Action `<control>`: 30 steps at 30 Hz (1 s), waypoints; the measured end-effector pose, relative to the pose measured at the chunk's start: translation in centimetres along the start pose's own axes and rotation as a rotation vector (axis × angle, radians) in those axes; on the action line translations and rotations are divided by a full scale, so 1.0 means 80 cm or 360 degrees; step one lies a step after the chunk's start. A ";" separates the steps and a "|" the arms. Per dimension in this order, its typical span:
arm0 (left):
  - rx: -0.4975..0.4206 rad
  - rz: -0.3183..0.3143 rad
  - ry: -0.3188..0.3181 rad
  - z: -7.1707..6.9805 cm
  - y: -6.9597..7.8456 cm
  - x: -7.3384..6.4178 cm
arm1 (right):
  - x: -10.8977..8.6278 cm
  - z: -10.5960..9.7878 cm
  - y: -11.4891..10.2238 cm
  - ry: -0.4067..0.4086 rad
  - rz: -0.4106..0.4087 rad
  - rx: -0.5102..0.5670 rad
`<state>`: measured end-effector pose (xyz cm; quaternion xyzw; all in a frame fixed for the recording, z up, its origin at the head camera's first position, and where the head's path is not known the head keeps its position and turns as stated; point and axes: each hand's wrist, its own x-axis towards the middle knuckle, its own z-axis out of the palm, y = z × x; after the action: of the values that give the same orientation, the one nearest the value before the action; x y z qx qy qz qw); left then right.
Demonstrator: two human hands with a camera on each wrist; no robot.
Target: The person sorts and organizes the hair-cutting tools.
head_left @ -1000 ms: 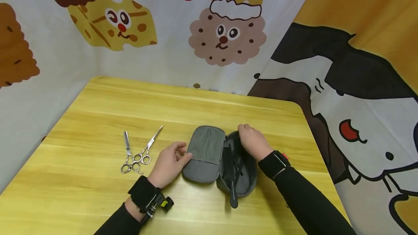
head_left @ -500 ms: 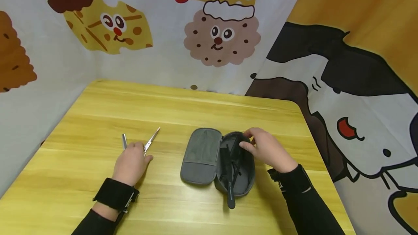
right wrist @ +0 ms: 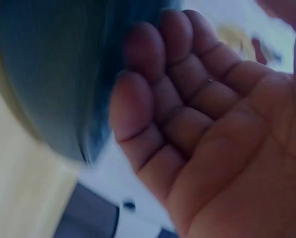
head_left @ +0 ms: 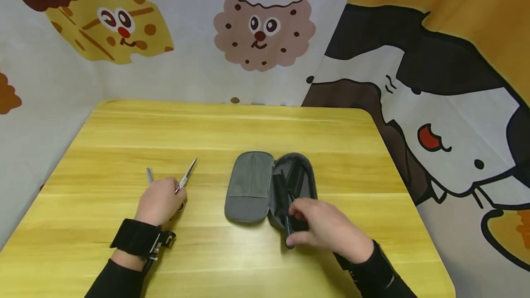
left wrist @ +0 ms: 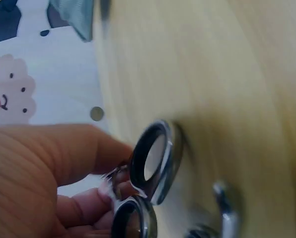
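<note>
My left hand [head_left: 159,201] pinches a pair of silver scissors [head_left: 188,176] between thumb and fingers, its pointed blade facing away. Dark-lined finger rings of the scissors [left wrist: 176,161] show in the left wrist view. A second pair of scissors [head_left: 149,175] pokes out beyond the hand, mostly hidden. My right hand [head_left: 331,226], fingers loosely bent and thumb apart, hovers over the near end of an unzipped grey case [head_left: 313,183]. Below its fingers, a long black tool [head_left: 280,192] sticks out over the case's near rim. Whether the fingertips touch the tool cannot be told.
The case's lid [head_left: 248,180] lies folded out to the left on the wooden table [head_left: 198,252]. Another black object [head_left: 295,176] rests inside the case. A curtain with cartoon prints [head_left: 186,77] hangs behind the table.
My left hand has gone from the case's lid left to the scissors and grips one pair. The right hand has moved from the case's far end to its near end.
</note>
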<state>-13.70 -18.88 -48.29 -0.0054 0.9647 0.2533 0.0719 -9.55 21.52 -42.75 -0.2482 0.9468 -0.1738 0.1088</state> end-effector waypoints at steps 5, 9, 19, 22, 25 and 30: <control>-0.0202 0.0097 0.0117 0.000 0.016 -0.006 | -0.009 0.025 -0.010 0.0061 -0.0074 -0.0038; -0.0361 0.0170 0.0132 0.001 0.033 -0.014 | -0.004 0.029 -0.002 0.0250 0.0023 0.0141; -0.0870 0.0208 -0.0012 0.005 0.069 -0.036 | 0.003 0.023 -0.003 0.0511 0.0194 -0.0086; -0.1270 0.0189 -0.0216 0.011 0.092 -0.045 | -0.001 0.020 -0.025 0.0437 0.0087 0.0238; -0.1594 0.0248 -0.0409 0.023 0.123 -0.054 | 0.003 0.023 -0.047 0.0282 -0.0053 0.0624; -0.1694 0.0436 -0.0460 0.046 0.161 -0.063 | 0.010 0.043 -0.067 0.0139 -0.0140 0.0985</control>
<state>-8.77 -5.98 -44.46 0.1189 0.6762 0.7099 0.1571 -6.91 15.83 -43.94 -0.2364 0.8411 -0.4686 0.1307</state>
